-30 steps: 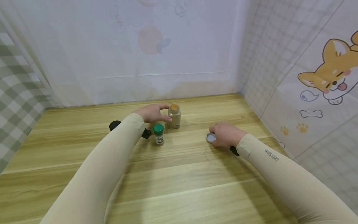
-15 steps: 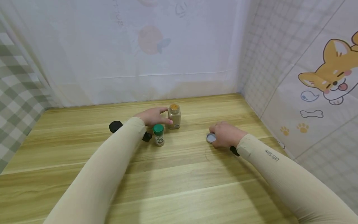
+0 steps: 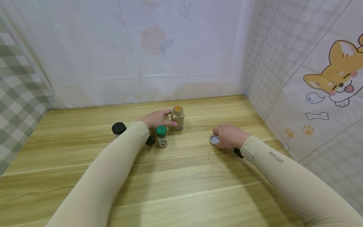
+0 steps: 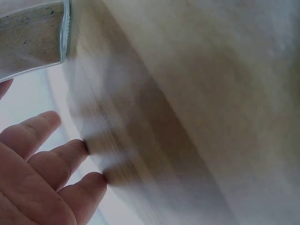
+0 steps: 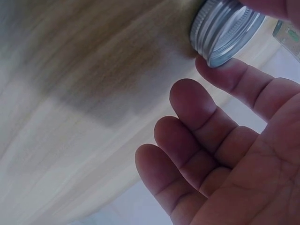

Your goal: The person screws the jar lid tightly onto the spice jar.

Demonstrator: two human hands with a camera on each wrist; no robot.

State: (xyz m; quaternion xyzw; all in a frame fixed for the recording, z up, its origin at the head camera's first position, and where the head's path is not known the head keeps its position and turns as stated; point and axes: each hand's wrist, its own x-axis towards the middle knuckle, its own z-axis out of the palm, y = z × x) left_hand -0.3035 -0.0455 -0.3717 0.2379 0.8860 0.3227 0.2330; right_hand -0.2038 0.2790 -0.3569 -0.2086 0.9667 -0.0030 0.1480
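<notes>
An uncapped glass spice jar (image 3: 178,119), full of brown powder, stands upright toward the back of the table. My left hand (image 3: 157,120) holds its left side between thumb and index finger; in the left wrist view the other fingers (image 4: 44,124) spread below the jar (image 4: 30,40). Farther right, my right hand (image 3: 231,136) pinches a silver metal jar lid (image 3: 214,140) at the tabletop, hollow side up. The right wrist view shows the index finger and thumb at the threaded lid (image 5: 225,33), with the remaining fingers loosely bent.
A small green-capped shaker bottle (image 3: 162,137) stands just in front of the left hand. A black-lidded jar (image 3: 118,128) is partly covered by the left forearm. Fabric walls bound the wooden table (image 3: 181,176) at the back and sides.
My left hand and forearm have shifted slightly right, the thumb reaching farther across the jar. More of the black-lidded jar shows. The right hand and lid stay put.
</notes>
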